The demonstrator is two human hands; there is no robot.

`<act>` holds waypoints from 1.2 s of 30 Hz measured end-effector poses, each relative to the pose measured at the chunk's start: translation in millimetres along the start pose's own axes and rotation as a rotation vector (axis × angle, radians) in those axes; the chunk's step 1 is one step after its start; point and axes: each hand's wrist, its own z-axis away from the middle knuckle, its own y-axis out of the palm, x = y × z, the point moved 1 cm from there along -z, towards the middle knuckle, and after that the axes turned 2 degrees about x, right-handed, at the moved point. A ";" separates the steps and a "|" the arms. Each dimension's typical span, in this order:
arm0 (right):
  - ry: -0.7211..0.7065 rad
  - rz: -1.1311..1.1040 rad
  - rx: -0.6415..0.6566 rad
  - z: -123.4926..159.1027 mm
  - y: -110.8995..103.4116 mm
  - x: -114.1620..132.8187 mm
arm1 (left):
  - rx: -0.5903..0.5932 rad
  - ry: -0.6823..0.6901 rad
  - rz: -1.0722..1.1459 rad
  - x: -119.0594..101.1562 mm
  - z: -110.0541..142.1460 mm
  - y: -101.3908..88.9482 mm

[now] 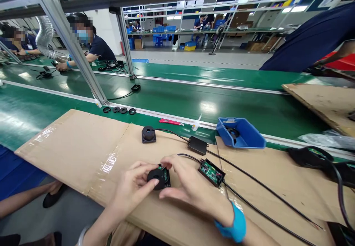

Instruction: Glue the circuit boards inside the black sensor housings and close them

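Observation:
My left hand point(135, 183) pinches a round black cover with a centre hole point(155, 181) between thumb and fingers. Right behind this cover is a black housing with a green circuit board inside point(167, 175); my right hand point(188, 181), wearing a blue wristband, curls around it with fingertips on top and thumb below. How far cover and housing touch is partly hidden by my fingers. A black cable links the housing side to an open black box with a green circuit board point(212, 172). Beyond lies a closed black box point(198, 145), cabled to a finished-looking black round housing point(149, 134).
Cardboard point(111, 150) covers the bench. Along its far edge lie several black rings point(123, 110), a red utility knife point(171, 121), a small white bottle point(196, 124) and a blue bin point(241, 133). Behind runs a green conveyor point(177, 98); a metal post point(69, 42) rises left. Co-workers sit beyond.

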 end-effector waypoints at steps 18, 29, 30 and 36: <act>0.077 0.499 -0.091 32.6 11.9 -11.2 | -0.051 -0.024 0.177 32.6 -17.3 -4.2; 0.264 -0.065 0.065 34.3 10.6 -31.0 | -0.008 0.038 0.012 27.2 -8.9 -1.3; 0.291 -0.097 0.068 34.5 10.8 -31.4 | -0.019 0.070 -0.008 24.8 -10.8 -2.2; 0.401 -0.194 0.048 36.4 13.2 -29.9 | 0.030 0.263 -0.320 11.0 -20.6 -0.2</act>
